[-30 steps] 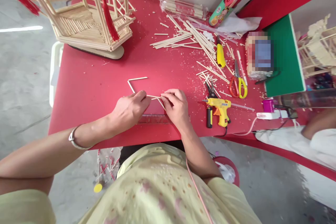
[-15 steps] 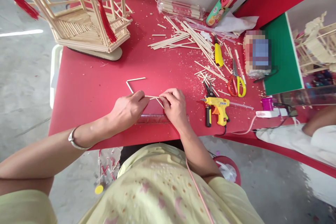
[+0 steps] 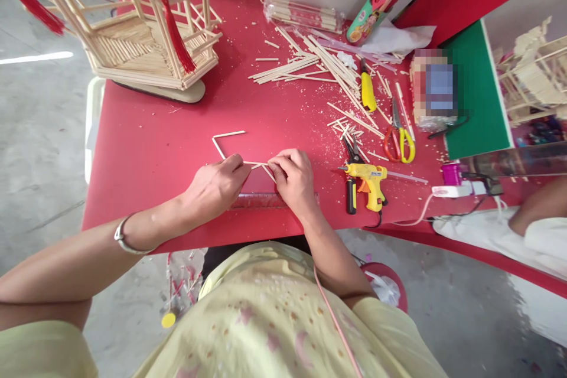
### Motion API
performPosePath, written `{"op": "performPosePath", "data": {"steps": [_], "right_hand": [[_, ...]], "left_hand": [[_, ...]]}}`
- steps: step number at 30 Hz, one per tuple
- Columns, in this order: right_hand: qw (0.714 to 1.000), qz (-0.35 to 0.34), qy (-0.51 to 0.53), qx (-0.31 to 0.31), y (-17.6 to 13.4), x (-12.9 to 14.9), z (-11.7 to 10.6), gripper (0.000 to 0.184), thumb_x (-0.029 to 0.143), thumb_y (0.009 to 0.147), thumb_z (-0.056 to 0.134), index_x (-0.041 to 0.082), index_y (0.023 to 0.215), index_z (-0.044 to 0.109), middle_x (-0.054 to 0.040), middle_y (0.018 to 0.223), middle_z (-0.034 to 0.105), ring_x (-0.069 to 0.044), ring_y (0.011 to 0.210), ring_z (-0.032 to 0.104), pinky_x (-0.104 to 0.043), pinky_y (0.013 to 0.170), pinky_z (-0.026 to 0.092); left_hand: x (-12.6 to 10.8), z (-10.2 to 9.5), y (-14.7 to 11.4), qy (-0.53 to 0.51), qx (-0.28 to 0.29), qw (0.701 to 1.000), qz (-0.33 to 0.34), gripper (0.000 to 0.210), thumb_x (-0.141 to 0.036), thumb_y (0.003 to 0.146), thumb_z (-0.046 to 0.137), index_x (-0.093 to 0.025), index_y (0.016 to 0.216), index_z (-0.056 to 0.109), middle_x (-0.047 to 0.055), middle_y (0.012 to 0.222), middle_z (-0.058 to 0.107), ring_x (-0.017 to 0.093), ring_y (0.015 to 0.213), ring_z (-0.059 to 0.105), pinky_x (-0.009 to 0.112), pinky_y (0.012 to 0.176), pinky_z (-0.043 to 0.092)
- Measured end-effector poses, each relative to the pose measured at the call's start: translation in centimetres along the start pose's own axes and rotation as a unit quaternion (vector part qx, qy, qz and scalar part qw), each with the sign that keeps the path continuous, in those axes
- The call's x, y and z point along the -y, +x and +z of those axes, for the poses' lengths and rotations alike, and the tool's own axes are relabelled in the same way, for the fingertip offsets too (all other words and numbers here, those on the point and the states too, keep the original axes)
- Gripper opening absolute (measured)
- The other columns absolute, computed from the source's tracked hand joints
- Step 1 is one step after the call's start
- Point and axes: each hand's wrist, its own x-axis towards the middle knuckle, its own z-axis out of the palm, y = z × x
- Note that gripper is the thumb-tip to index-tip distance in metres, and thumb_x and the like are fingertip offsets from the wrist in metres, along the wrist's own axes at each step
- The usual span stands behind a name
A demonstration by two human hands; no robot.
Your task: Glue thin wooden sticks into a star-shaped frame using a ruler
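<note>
Thin wooden sticks point(image 3: 256, 163) joined at angles span the gap between my hands on the red table point(image 3: 146, 189). My left hand point(image 3: 224, 180) is closed on their left part, and a bent length of stick point(image 3: 218, 146) runs out beyond its knuckles. At the other end my right hand point(image 3: 293, 180) pinches the sticks where two meet at an angle; its fingertips partly cover the joint. A clear ruler point(image 3: 261, 201) lies flat just below, partly behind my hands.
A stick-built model pavilion point(image 3: 146, 47) with red tassels stands at the back left. Loose sticks point(image 3: 328, 65), a yellow cutter point(image 3: 367, 90), scissors point(image 3: 401, 136), pliers point(image 3: 351, 196) and a yellow glue gun point(image 3: 372, 180) lie to the right. Another person's arm point(image 3: 538, 207) shows at far right.
Almost nothing differs. Both hands keep their hold on the sticks in the same place; the view has shifted very slightly.
</note>
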Motion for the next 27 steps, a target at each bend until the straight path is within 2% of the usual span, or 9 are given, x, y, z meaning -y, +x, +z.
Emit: {"op": "performPosePath", "data": {"steps": [4,10,17,27], "right_hand": [[1.0,-0.002,0.007,-0.004,0.0,-0.06,0.01,0.026,0.034,0.112,0.057,0.025,0.102,0.078,-0.0076,0.109,0.069,-0.023,0.106,0.061,-0.04,0.098,0.048],[1.0,0.009,0.006,0.008,-0.07,-0.08,0.06,0.026,0.036,0.112,0.056,0.027,0.103,0.079,-0.0076,0.11,0.068,-0.024,0.106,0.06,-0.042,0.098,0.048],[1.0,0.003,-0.005,0.004,-0.06,-0.04,0.01,0.025,0.035,0.112,0.056,0.027,0.103,0.078,-0.0072,0.11,0.069,-0.024,0.107,0.061,-0.041,0.098,0.049],[1.0,0.007,0.001,0.006,-0.1,-0.15,0.17,0.024,0.035,0.112,0.058,0.026,0.104,0.078,-0.0074,0.11,0.068,-0.024,0.107,0.061,-0.041,0.099,0.048]], "left_hand": [[-0.02,-0.05,-0.03,0.0,-0.001,1.0,0.002,0.035,-0.016,0.106,0.039,-0.017,0.114,0.073,0.01,0.102,0.066,0.016,0.071,0.057,0.026,0.054,0.027],[-0.13,-0.16,-0.1,0.038,0.03,0.999,0.005,0.034,-0.013,0.104,0.04,-0.017,0.114,0.071,0.011,0.106,0.068,0.018,0.073,0.059,0.029,0.053,0.025],[-0.25,-0.25,-0.31,0.033,0.014,0.999,0.034,0.032,-0.014,0.106,0.038,-0.018,0.11,0.07,0.012,0.109,0.07,0.021,0.087,0.064,0.026,0.053,0.031],[-0.22,-0.04,-0.28,0.066,0.005,0.998,0.008,0.035,-0.015,0.108,0.036,-0.017,0.108,0.071,0.012,0.105,0.067,0.023,0.088,0.065,0.031,0.05,0.021]]}}
